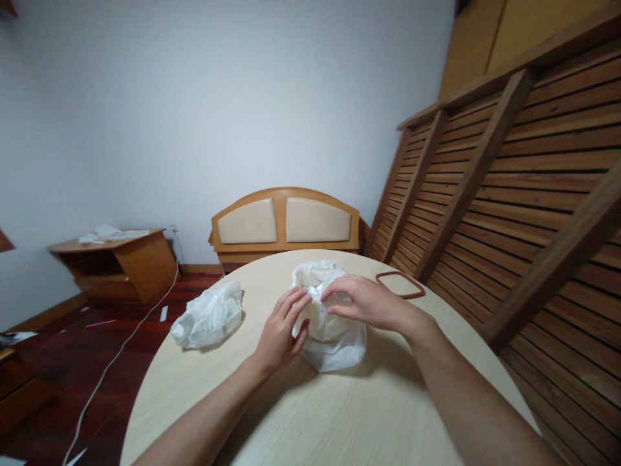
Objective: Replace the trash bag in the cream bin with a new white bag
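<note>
A thin white plastic bag (334, 353) stands on the round table in front of me, its gathered mouth facing up. At the left side of the mouth, my left hand (284, 323) touches the bag with straight fingers, its thumb held apart. From the right, my right hand (363, 301) reaches over the bag's rim. Its fingers are bent, with a gap between them and the thumb. Whether something stands inside the bag is hidden. A second crumpled white plastic bag (211, 317) lies to the left, apart from both hands.
A brown rounded rectangular ring (400, 285) lies at the right of the pale round table (388, 414). Slatted wooden panels (485, 226) lean close on the right. Beyond the table is a headboard (281, 220). A low desk (140, 259) with papers and a white cable (114, 362) are left.
</note>
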A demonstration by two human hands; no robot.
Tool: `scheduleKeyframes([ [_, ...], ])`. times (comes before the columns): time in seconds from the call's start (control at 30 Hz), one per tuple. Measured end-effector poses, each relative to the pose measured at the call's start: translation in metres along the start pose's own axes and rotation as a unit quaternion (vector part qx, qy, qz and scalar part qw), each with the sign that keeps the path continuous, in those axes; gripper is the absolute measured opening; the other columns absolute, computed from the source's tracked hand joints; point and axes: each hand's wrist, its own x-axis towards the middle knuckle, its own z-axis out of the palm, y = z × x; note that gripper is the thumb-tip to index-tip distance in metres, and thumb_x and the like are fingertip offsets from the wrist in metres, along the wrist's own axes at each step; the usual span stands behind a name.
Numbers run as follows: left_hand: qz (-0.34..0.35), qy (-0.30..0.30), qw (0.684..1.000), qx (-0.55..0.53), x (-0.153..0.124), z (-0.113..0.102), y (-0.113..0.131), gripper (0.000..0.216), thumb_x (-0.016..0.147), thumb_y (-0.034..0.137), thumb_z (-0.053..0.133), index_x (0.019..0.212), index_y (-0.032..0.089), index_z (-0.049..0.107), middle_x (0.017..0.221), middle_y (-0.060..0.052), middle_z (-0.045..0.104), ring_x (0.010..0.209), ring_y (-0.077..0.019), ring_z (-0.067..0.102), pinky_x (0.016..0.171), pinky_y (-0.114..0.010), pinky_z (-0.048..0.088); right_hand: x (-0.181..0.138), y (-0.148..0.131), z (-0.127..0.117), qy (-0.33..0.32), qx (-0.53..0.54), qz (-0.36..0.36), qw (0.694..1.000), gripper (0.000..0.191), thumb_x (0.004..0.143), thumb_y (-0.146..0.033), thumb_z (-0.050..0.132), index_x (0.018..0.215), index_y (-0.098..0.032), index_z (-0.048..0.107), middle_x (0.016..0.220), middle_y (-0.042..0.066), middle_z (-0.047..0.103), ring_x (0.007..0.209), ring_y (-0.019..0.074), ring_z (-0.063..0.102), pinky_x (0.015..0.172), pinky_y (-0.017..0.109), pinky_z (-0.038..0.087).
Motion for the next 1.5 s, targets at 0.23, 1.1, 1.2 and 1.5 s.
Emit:
scheduleKeyframes([
  [0.23, 0.032, -0.015, 0.999, 0.009, 0.000, 0.003, 0.000, 0.065, 0.091, 0.010, 0.052, 0.152, 0.022, 0.034, 0.154, -0.016, 0.043, 0.146, -0.0288, 0.038, 0.113, -0.051, 0.045, -0.003, 0.016, 0.000, 0.037, -0.057, 0.031, 0.997, 0.013, 0.090, -0.018, 0.064, 0.093, -0.025, 0.075, 0.096, 0.004, 0.077, 0.090, 0.0214, 0.070, 0.080, 0.031, 0.050],
  [1.1, 0.182, -0.284, 0.941, -0.037, -0.008, 0.017, 0.015, 0.014, 0.093, 0.021, 0.059, 0.097, 0.024, 0.072, 0.109, -0.005, 0.074, 0.083, -0.0141, 0.070, 0.070, -0.022, 0.052, -0.023, 0.049, -0.021, 0.099, -0.054, 0.117, 0.987, 0.020, 0.084, -0.015, 0.064, 0.098, -0.027, 0.072, 0.096, 0.002, 0.076, 0.083, 0.0211, 0.069, 0.073, 0.030, 0.050],
  [1.2, 0.170, -0.284, 0.943, -0.026, -0.009, 0.020, 0.019, 0.015, 0.094, 0.019, 0.058, 0.099, 0.023, 0.071, 0.101, -0.006, 0.073, 0.079, -0.0139, 0.069, 0.070, -0.022, 0.052, -0.023, 0.048, -0.022, 0.088, -0.071, 0.117, 0.987, 0.022, 0.084, -0.011, 0.060, 0.091, -0.025, 0.076, 0.096, 0.004, 0.077, 0.088, 0.0227, 0.070, 0.078, 0.032, 0.051],
  [1.5, 0.154, -0.287, 0.946, -0.006, -0.010, 0.018, 0.016, 0.016, 0.094, 0.016, 0.054, 0.093, 0.020, 0.070, 0.086, -0.005, 0.071, 0.073, -0.0127, 0.067, 0.067, -0.020, 0.052, -0.024, 0.048, -0.025, 0.090, -0.122, 0.112, 0.982, 0.023, 0.092, -0.021, 0.059, 0.105, -0.025, 0.077, 0.110, 0.007, 0.077, 0.100, 0.0265, 0.071, 0.087, 0.036, 0.053],
])
